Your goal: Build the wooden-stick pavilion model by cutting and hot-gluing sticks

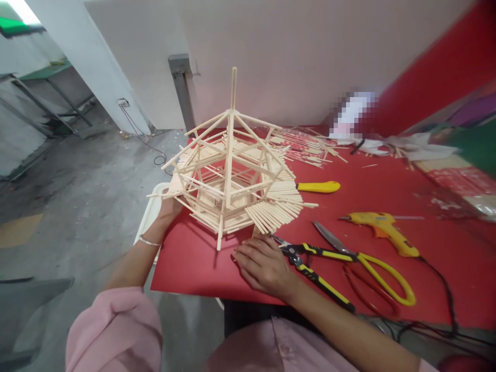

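Observation:
A pagoda-like model of pale wooden sticks [229, 155] stands on a red table, with an upright stick at its peak and a many-sided open frame below. Slats laid side by side [273, 213] cover parts of its lower tier. At the model's left edge my left hand [173, 204] grips it, most fingers hidden behind the sticks. Low at the front right, my right hand [263, 261] is closed around the model's lower part under the slats, fingers bent together. Black-and-yellow pliers [310, 263] lie just beside my right hand.
Right of the model lie yellow-handled scissors [358, 256], a yellow glue gun [383, 225] with a black cord, and a yellow-handled tool [320, 187]. Loose sticks and plastic wrap [306, 147] lie at the back. A white stool [153, 212] stands left of the red table [186, 276].

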A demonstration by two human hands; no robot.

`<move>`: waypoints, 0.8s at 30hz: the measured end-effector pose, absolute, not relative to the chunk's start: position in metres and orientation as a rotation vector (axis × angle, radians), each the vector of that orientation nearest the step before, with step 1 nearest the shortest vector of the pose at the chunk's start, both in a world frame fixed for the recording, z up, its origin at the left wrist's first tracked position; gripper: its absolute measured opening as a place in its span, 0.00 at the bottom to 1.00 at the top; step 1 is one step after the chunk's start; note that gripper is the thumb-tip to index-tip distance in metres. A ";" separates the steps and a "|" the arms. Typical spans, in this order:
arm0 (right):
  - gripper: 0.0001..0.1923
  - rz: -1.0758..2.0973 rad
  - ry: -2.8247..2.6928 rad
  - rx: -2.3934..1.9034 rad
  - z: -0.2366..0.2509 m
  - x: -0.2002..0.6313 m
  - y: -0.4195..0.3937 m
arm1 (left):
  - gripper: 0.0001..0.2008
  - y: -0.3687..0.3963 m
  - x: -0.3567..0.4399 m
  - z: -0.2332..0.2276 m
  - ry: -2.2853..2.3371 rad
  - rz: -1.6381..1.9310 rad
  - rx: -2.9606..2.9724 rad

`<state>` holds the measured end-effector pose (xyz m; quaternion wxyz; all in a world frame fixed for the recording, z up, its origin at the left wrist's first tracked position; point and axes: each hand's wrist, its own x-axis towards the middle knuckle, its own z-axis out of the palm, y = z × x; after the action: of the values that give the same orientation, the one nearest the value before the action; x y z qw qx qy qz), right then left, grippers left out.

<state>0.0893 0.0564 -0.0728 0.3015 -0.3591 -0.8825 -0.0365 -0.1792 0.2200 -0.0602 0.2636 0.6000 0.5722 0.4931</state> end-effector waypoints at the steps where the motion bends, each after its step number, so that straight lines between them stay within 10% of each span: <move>1: 0.12 -0.096 -2.336 -0.953 -0.072 0.089 0.056 | 0.04 0.212 -0.189 -0.059 1.572 1.407 1.570; 7: 0.11 -0.089 -2.293 -0.911 -0.074 0.088 0.059 | 0.13 0.103 -0.214 -0.038 1.644 1.957 1.027; 24: 0.12 -0.070 -1.769 -0.965 -0.024 0.117 -0.003 | 0.16 0.003 -0.032 -0.019 0.898 1.461 0.565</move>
<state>0.1175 -0.0031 -0.0241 0.5333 -0.4048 -0.7422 -0.0296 -0.0315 0.0027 -0.0193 0.6193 0.2458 0.3905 0.6353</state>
